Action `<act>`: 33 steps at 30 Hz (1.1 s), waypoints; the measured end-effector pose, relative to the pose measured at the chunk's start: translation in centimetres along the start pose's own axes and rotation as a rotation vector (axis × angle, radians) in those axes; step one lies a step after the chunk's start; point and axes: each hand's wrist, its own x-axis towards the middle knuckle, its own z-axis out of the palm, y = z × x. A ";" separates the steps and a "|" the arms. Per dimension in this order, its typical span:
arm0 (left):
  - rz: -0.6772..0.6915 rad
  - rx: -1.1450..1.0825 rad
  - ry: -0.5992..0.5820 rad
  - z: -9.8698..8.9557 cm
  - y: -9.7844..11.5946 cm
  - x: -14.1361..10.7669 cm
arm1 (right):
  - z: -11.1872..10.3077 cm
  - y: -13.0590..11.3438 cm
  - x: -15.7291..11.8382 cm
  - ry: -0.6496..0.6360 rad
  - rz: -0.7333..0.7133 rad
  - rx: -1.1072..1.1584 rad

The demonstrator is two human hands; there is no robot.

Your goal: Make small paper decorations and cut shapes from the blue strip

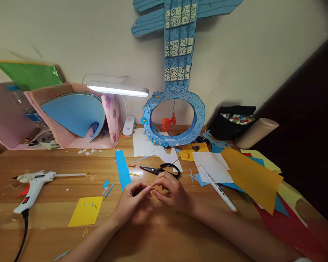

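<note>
My left hand [133,201] and my right hand [171,192] meet over the wooden table, fingertips pinched around a tiny orange piece [152,188]. Its shape is mostly hidden by the fingers. Just behind my right hand lie black-handled scissors [160,170], blades pointing left. A blue paper strip with drawn loops [123,169] lies behind my left hand. To the left are a small blue paper oval [106,184] and a yellow paper square [86,211] with small scraps on it.
A white glue gun [35,191] lies at the left. Behind stand a lit lamp [117,90], a pink organizer [113,120] and a blue guitar-like craft [199,112]. A marker [218,190] and coloured papers [253,174] cover the right side.
</note>
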 end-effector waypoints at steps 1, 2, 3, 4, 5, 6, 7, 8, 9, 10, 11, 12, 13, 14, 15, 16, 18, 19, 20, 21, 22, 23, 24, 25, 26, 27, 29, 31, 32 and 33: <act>0.005 0.005 0.004 0.0 0.0 0.0 | 0.0 0.0 0.0 -0.002 0.020 0.003; 0.010 0.012 0.009 0.0 0.0 0.0 | 0.0 0.0 0.0 -0.005 0.042 0.008; 0.016 0.019 0.016 0.0 0.0 0.0 | 0.0 0.0 0.0 -0.008 0.060 0.017; 0.022 0.026 0.023 0.0 0.0 0.1 | 0.0 0.0 0.0 -0.012 0.072 0.028; 0.026 0.031 0.029 0.1 0.0 0.1 | 0.0 0.0 0.0 -0.012 0.081 0.039; 0.030 0.032 0.036 0.1 0.0 0.1 | 0.0 -0.1 0.1 -0.012 0.088 0.050; 0.032 0.029 0.046 0.1 0.0 0.2 | 0.0 -0.2 0.1 -0.008 0.096 0.058; 0.032 0.021 0.057 0.1 0.1 0.2 | -0.1 -0.3 0.2 -0.003 0.108 0.067; 0.031 0.009 0.069 0.1 0.1 0.3 | -0.1 -0.4 0.2 0.001 0.121 0.076; 0.029 -0.004 0.081 0.1 0.1 0.3 | -0.1 -0.5 0.3 0.005 0.135 0.085; 0.026 -0.016 0.090 0.2 0.1 0.3 | -0.1 -0.5 0.3 0.007 0.148 0.095; 0.024 -0.024 0.093 0.2 0.2 0.4 | -0.2 -0.6 0.3 0.008 0.160 0.106; 0.023 -0.027 0.092 0.2 0.2 0.4 | -0.2 -0.6 0.3 0.008 0.171 0.115; 0.025 -0.026 0.087 0.2 0.1 0.4 | -0.2 -0.5 0.3 0.006 0.182 0.122; 0.029 -0.022 0.082 0.2 0.1 0.4 | -0.1 -0.5 0.3 0.003 0.192 0.128; 0.034 -0.016 0.078 0.2 0.1 0.4 | -0.1 -0.5 0.2 -0.004 0.200 0.132; 0.043 -0.002 0.075 0.2 0.0 0.4 | -0.1 -0.4 0.2 -0.018 0.205 0.136; 0.047 0.003 0.072 0.3 -0.1 0.4 | -0.1 -0.4 0.1 -0.023 0.205 0.137; 0.050 0.008 0.067 0.3 -0.2 0.4 | 0.0 -0.4 0.1 -0.025 0.204 0.138; 0.053 0.014 0.064 0.3 -0.2 0.4 | 0.0 -0.4 0.1 -0.025 0.202 0.137; 0.054 0.021 0.060 0.3 -0.2 0.3 | 0.0 -0.4 0.1 -0.024 0.202 0.135; 0.053 0.028 0.057 0.4 -0.2 0.3 | 0.1 -0.4 0.1 -0.023 0.201 0.134; 0.052 0.036 0.055 0.4 -0.2 0.3 | 0.1 -0.4 0.0 -0.022 0.201 0.133; 0.050 0.042 0.052 0.4 -0.2 0.3 | 0.1 -0.4 0.0 -0.025 0.200 0.133; 0.050 0.044 0.049 0.4 -0.1 0.3 | 0.1 -0.4 0.0 -0.026 0.196 0.134; 0.052 0.040 0.043 0.4 -0.1 0.3 | 0.1 -0.4 0.0 -0.028 0.191 0.135; 0.058 0.022 0.033 0.3 -0.1 0.3 | 0.1 -0.3 0.0 -0.039 0.182 0.142; 0.057 -0.003 0.022 0.2 -0.1 0.3 | 0.0 -0.3 0.0 -0.052 0.181 0.156; 0.054 -0.012 0.016 0.1 -0.1 0.3 | -0.1 -0.2 0.0 -0.058 0.186 0.164; 0.052 -0.016 0.010 0.1 -0.2 0.3 | -0.1 -0.2 0.0 -0.063 0.192 0.170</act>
